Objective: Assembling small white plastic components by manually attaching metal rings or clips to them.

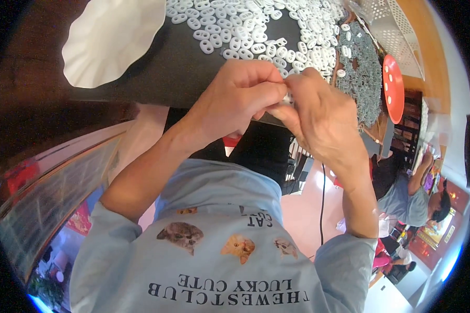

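Note:
Close together over the near edge of the dark table [183,73], my left hand [235,99] and my right hand [324,112] meet at the fingertips. Both are closed in a pinch on a small white plastic piece [288,97], mostly covered by the fingers. Just beyond them spreads a layer of white oval two-hole plastic pieces [258,48], shaped like cord locks. To the right of my right hand lies a heap of small grey parts [363,78], too fine to make out singly, with a few white pieces on top.
A white wavy-edged plate [109,41] lies at the left. On the right are a red dish [393,94] with a few white pieces and a white perforated basket [384,21]. A black cable [323,208] hangs below the table. Another person [410,198] sits farther right.

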Motion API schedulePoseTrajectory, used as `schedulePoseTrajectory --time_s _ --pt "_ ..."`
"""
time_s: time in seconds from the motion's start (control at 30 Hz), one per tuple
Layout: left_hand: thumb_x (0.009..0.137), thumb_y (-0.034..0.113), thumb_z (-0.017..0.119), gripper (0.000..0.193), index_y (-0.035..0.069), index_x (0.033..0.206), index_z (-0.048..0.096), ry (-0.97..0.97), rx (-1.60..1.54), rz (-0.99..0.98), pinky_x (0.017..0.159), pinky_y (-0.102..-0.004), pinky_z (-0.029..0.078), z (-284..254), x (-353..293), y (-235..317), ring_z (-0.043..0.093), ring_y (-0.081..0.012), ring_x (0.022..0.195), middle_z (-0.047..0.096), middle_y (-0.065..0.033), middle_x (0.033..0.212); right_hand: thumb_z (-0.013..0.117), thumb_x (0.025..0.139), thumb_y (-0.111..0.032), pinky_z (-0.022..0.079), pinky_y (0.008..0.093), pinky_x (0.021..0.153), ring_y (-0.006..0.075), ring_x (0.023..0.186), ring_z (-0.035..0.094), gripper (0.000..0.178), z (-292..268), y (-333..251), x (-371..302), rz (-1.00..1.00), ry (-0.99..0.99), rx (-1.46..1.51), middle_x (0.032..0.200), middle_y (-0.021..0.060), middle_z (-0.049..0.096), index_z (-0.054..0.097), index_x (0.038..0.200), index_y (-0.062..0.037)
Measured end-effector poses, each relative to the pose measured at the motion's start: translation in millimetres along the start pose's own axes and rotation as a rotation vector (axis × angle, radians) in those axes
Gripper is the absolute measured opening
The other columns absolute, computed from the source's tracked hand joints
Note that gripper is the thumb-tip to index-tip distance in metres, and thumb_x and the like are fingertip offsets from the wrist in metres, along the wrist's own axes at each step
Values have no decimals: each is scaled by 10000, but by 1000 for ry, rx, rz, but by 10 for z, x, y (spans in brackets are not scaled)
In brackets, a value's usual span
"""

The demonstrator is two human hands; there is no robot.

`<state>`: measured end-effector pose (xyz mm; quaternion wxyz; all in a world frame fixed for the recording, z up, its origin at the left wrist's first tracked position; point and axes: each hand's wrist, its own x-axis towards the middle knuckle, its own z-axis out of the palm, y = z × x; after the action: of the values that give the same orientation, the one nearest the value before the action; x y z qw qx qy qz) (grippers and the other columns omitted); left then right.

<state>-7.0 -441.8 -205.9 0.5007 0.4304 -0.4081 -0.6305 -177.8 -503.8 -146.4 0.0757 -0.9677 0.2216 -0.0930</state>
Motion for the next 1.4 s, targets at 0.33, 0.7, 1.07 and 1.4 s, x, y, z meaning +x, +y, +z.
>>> schedulePoseTrajectory --time_s 0.33,0.7,1.07,1.4 --pt "873 115 443 206 42 686 486 -22 -104 77 391 -218 243 92 27 -99 311 -33 447 412 37 589 598 888 -244 453 424 581 380 687 552 260 76 74 -14 -21 -74 207 782 162 517 486 914 -11" --pt "892 105 421 201 52 706 474 -37 -123 -8 417 -218 262 109 -35 -55 326 -38 471 397 44 596 634 858 -204 450 418 545 357 632 549 257 159 59 -67 -71 28 229 743 156 500 466 855 -9" --pt "871 116 417 207 12 761 558 -19 -34 8 513 -214 272 96 -40 -64 359 -40 570 460 32 630 651 839 -188 458 412 521 327 631 585 232 214 45 -93 -121 118 257 712 139 538 518 814 0" --pt "894 141 473 200 2 868 615 60 16 81 558 -204 318 107 -105 -100 432 -55 620 521 -2 702 474 958 -192 475 387 653 347 685 604 225 0 99 -200 58 20 680 741 162 589 554 927 16"
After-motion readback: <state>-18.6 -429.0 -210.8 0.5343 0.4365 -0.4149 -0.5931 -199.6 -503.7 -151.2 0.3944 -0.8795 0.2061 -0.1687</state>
